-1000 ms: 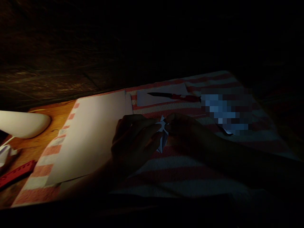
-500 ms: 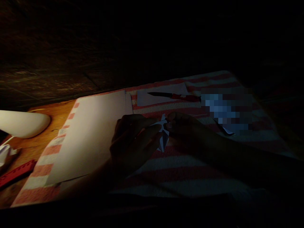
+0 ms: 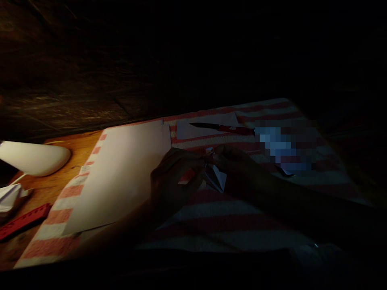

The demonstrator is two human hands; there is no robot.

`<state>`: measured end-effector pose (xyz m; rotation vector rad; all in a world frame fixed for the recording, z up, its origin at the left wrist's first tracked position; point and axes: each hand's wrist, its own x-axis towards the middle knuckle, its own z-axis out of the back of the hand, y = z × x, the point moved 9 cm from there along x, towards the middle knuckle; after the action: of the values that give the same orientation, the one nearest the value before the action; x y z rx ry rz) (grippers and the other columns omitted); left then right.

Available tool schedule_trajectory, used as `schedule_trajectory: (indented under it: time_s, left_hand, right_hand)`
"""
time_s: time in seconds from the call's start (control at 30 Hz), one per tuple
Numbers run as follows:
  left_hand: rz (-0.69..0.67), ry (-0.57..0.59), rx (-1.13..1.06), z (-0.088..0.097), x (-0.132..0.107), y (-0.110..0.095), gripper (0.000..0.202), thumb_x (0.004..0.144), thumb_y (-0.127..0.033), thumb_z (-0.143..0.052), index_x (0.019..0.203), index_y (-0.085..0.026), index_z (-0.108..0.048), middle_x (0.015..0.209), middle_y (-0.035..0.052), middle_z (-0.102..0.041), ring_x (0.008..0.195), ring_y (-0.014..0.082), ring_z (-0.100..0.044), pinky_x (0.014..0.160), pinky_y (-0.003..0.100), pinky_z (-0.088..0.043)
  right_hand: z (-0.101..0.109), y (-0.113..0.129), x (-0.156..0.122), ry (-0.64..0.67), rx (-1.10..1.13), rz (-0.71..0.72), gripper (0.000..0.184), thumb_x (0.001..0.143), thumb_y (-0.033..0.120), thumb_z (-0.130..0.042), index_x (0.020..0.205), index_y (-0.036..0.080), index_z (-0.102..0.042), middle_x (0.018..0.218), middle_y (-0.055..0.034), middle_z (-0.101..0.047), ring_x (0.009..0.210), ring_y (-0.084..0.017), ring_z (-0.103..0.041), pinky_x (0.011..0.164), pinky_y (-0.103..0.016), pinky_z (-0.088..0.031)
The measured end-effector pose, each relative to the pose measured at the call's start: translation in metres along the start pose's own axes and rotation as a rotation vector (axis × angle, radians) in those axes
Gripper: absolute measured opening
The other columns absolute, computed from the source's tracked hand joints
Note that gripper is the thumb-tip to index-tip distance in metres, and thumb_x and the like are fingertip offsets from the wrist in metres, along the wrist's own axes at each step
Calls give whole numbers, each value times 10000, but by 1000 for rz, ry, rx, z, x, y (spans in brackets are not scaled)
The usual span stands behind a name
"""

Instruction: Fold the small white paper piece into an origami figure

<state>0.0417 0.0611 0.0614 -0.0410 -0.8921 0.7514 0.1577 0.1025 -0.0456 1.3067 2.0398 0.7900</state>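
Folded paper [image 3: 217, 177]: no letters can be read on it.
Large sheet [image 3: 121, 173]: the lit face gives no readable writing.
Small sheet [image 3: 193, 131]: also no text that can be read.
Knife handle [image 3: 240, 130]: a pale mark, too small for reading.
Pixelated patch [image 3: 279, 148]: covered with squares, so nothing is legible.
Red bar [image 3: 26, 221]: no readable number or brand.

We see a red-and-white striped cloth [image 3: 208, 222], white folded paper [image 3: 219, 177], white sheets [image 3: 127, 161], a red-handled, dark-bladed knife [image 3: 223, 128] and an orange-brown bench [image 3: 57, 182].
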Motion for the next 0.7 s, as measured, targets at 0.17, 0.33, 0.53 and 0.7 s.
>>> schedule_trajectory:
  time_s: [0.17, 0.33, 0.53, 0.7]
  left_hand:
    - [33, -10, -30, -4, -4, 7, 102, 847, -107, -690, 931, -165, -694, 934, 52, -745, 894, 177, -689, 790, 319, -574]
    - [60, -13, -97, -10, -7, 12, 101, 844, -105, -688, 928, -161, -693, 927, 65, -745, 892, 177, -704, 780, 308, -585]
    - [172, 2, -202, -15, -10, 21, 107, 834, -115, -687, 914, -186, -679, 936, 44, -749, 869, 168, -708, 762, 304, -584]
    - [224, -36, -197, -8, -10, 27, 113, 819, -114, -684, 898, -194, -680, 929, 48, -743, 857, 176, -703, 751, 322, -579]
  right_hand:
    - [-7, -2, -2, 28, 46, -50, 233, 725, 276, -870, 743, 188, -654, 771, 24, -634, 744, -125, -600, 742, -296, -473]
    - [-9, 1, -3, 22, 11, -37, 264, 692, 298, -890, 721, 186, -654, 810, 7, -666, 727, -136, -620, 710, -302, -492]
    - [-3, 1, -2, -22, -85, -13, 254, 702, 317, -884, 762, 195, -669, 798, 10, -664, 710, -134, -605, 680, -286, -471]
    - [-11, 4, -2, 41, -75, -20, 205, 740, 313, -836, 775, 195, -673, 772, 3, -644, 727, -150, -593, 699, -306, -464]
